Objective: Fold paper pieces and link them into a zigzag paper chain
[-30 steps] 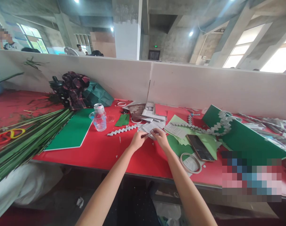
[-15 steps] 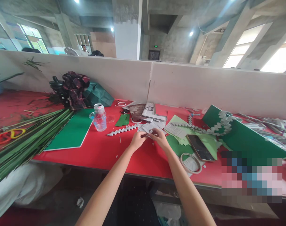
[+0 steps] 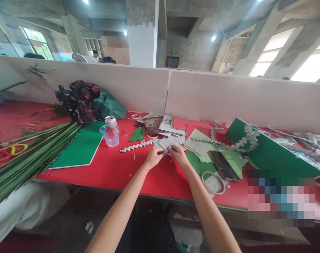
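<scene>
Two forearms (image 3: 130, 196) are extended over the front edge of the red table (image 3: 115, 175). By left hand (image 3: 154, 158) and right hand (image 3: 179, 156), a small paper piece (image 3: 166, 151) is pinched between fingertips, before loose sheets (image 3: 173, 140). Red surface is exposed leftward, up to one clear cup (image 3: 112, 138), contents indistinct. One can (image 3: 110, 120) is seen behind or inside it, undetermined. Beyond is set one green bag (image 3: 109, 105), contents hidden.

From my end I see a red tabletop (image 3: 115, 179) and greyish-white zigzag chain (image 3: 138, 146). The cloth (image 3: 83, 94) looks maroon plaid to me
</scene>
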Action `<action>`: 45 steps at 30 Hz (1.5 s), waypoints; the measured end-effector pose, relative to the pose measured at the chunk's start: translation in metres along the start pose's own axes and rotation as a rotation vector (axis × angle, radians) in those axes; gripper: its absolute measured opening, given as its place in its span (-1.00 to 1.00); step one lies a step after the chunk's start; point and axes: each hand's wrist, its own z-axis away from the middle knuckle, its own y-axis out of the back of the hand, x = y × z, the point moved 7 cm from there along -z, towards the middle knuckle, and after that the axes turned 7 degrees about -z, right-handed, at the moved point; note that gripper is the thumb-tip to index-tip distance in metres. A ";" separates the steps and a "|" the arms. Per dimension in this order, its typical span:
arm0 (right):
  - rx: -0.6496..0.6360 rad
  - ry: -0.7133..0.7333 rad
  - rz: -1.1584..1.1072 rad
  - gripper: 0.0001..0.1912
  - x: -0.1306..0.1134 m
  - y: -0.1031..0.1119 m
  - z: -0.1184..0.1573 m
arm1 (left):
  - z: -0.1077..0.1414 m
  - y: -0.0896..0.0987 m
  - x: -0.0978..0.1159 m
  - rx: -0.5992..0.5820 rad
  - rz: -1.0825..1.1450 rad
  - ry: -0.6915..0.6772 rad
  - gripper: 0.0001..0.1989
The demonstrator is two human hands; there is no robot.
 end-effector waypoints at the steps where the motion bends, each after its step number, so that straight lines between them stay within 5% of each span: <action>1: -0.005 -0.004 0.001 -0.64 0.001 0.000 0.000 | 0.000 0.000 0.000 -0.001 0.010 0.012 -0.77; 16: 0.069 0.059 0.108 -0.66 0.008 0.004 -0.002 | 0.002 -0.005 0.003 -0.066 0.066 0.028 -0.79; 29: 0.053 -0.027 -0.079 -0.73 0.001 0.002 0.001 | 0.002 -0.011 0.000 -0.133 0.166 0.071 -0.79; 35: 0.078 0.065 0.031 -0.74 -0.006 0.006 0.001 | 0.002 -0.013 0.000 -0.142 0.213 0.077 -0.80; 45: 0.015 0.123 -0.103 -0.71 -0.020 -0.003 0.004 | 0.011 -0.022 0.005 -0.291 0.500 0.223 -0.58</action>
